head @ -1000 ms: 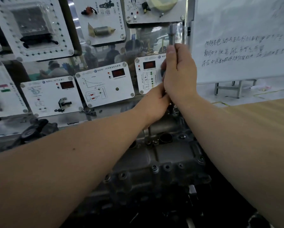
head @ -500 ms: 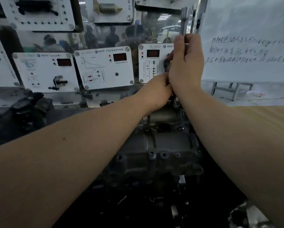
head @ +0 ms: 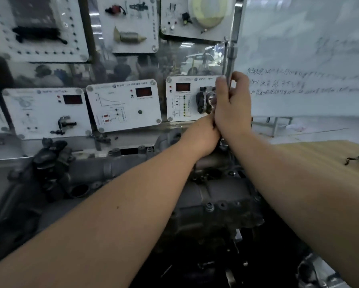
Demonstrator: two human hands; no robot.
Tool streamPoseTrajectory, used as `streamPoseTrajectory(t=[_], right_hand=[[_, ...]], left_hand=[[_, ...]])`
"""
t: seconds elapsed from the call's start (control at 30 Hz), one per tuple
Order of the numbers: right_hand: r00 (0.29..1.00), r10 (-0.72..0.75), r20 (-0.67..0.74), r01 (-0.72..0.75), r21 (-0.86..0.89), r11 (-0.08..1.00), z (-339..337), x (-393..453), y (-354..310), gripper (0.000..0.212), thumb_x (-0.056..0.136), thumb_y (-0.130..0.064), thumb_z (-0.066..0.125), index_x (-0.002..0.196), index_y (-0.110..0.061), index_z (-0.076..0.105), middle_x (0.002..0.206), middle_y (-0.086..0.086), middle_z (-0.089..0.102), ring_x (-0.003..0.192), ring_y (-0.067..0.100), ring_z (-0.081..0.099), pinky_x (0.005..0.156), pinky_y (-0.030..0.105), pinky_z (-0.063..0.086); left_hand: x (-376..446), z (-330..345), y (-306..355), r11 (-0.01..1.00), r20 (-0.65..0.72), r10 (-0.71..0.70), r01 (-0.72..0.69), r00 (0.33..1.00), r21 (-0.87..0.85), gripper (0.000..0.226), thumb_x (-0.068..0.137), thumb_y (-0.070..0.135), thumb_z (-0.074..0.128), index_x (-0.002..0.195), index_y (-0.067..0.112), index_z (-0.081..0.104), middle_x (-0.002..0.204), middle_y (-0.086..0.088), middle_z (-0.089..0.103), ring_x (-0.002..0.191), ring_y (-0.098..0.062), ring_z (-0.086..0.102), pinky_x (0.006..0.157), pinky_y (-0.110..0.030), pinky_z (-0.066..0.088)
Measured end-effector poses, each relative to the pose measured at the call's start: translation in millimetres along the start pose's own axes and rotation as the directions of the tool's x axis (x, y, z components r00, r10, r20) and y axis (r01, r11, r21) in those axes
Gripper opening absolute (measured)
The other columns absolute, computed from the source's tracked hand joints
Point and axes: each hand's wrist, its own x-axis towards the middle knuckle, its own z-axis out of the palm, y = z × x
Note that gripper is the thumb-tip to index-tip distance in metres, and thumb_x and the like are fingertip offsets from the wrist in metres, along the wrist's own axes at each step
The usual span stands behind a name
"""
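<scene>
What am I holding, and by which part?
An upright metal bar: the right hand grips its lower shaft; the left hand sits just below, its grip hidden.

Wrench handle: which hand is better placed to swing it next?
Right, probably. The right hand grips the wrench handle high up, where leverage looks best. The left hand sits lower, at its base above the engine, fingers hidden, better suited to steadying.

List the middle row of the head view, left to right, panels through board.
White panel with black lever fitting, white panel with printed curve graph, white panel with column of green dots, right hand gripping upright silver metal bar, white handwritten board.
</scene>
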Motion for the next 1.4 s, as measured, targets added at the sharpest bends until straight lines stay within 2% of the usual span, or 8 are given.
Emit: streamPoseTrajectory(t=[0.17,0.33,0.57,0.73,0.9,1.03,1.17,1.4], right_hand=[[0.998,-0.058,-0.024,0.058,-0.028,0.998,-10.0,3.1,4.0,0.024,0.104,-0.037,0.049,0.100,-0.015,0.056,0.079,0.004,0.067,0.069,0.018,0.064,0.066,0.030,0.051],[0.994,-0.073,0.083,0.074,-0.014,0.997,-3.7,-0.6,-2.6,0.029,0.107,-0.032,0.042,0.083,-0.024,0.057,0.070,-0.006,0.065,0.060,0.006,0.058,0.061,0.020,0.048],[0.995,-0.025,0.095,0.018,0.074,0.997,-5.1,2.5,6.5,0.024,0.104,-0.037,0.053,0.118,-0.018,0.054,0.076,-0.003,0.070,0.072,0.008,0.068,0.071,0.029,0.055],[0.991,-0.085,0.106,0.084,0.014,0.996,-6.0,0.8,6.2,0.022,0.106,-0.034,0.046,0.087,-0.026,0.055,0.078,-0.007,0.068,0.070,0.002,0.062,0.065,0.011,0.044],[0.995,-0.019,0.094,0.012,0.077,0.997,-7.7,-2.4,2.4,0.025,0.108,-0.035,0.040,0.089,-0.029,0.055,0.074,-0.011,0.067,0.062,-0.002,0.061,0.064,0.021,0.050],[0.997,-0.009,0.074,-0.001,0.140,0.990,-10.5,-1.4,4.5,0.017,0.101,-0.043,0.055,0.112,-0.031,0.049,0.080,-0.007,0.071,0.070,0.003,0.069,0.069,0.025,0.055],[0.998,0.007,0.065,-0.017,0.158,0.987,-12.9,1.0,5.9,0.013,0.102,-0.034,0.059,0.091,-0.033,0.052,0.079,-0.006,0.070,0.066,0.004,0.070,0.065,0.022,0.054],[0.995,-0.008,0.101,-0.006,0.138,0.990,-9.9,-0.4,2.4,0.022,0.108,-0.032,0.042,0.089,-0.035,0.053,0.075,-0.011,0.069,0.063,0.001,0.066,0.062,0.015,0.050]], left_hand=[[-0.7,2.1,0.5,0.999,0.005,0.011,-0.011,1.000,-0.038,0.032,0.105,0.020,0.046,0.133,0.016,0.060,0.123,-0.011,0.070,0.108,-0.028,0.063,0.091,-0.040,0.052],[0.1,-1.4,-0.9,0.997,-0.023,0.006,-0.007,1.000,-0.082,0.022,0.105,0.018,0.043,0.115,0.021,0.062,0.097,-0.004,0.072,0.085,-0.020,0.065,0.068,-0.031,0.051],[1.6,-1.5,1.7,0.999,-0.032,-0.009,0.007,0.999,-0.046,0.030,0.106,0.018,0.046,0.131,0.017,0.061,0.115,-0.007,0.071,0.102,-0.022,0.067,0.090,-0.037,0.055],[-2.4,-1.7,2.7,0.998,-0.036,-0.020,0.017,0.999,-0.061,0.027,0.103,0.015,0.047,0.124,0.020,0.063,0.106,-0.005,0.073,0.099,-0.025,0.069,0.092,-0.049,0.056],[-2.1,-4.3,1.5,0.999,0.004,-0.006,0.007,1.000,-0.053,0.026,0.104,0.019,0.044,0.097,0.040,0.058,0.097,0.008,0.070,0.089,-0.009,0.065,0.080,-0.032,0.054],[0.7,-2.4,1.4,0.998,-0.015,-0.004,0.003,1.000,-0.068,0.020,0.104,0.021,0.048,0.107,0.035,0.061,0.097,0.007,0.072,0.091,-0.009,0.068,0.084,-0.035,0.056],[3.8,-0.4,-0.9,0.998,-0.029,0.000,-0.002,1.000,-0.070,0.022,0.102,0.021,0.050,0.119,0.029,0.062,0.103,0.006,0.072,0.097,-0.012,0.067,0.092,-0.039,0.056],[0.3,-2.9,-0.9,0.992,-0.005,0.003,-0.004,1.000,-0.126,0.026,0.104,0.023,0.046,0.096,0.041,0.063,0.097,0.011,0.073,0.095,-0.009,0.067,0.092,-0.040,0.056]])
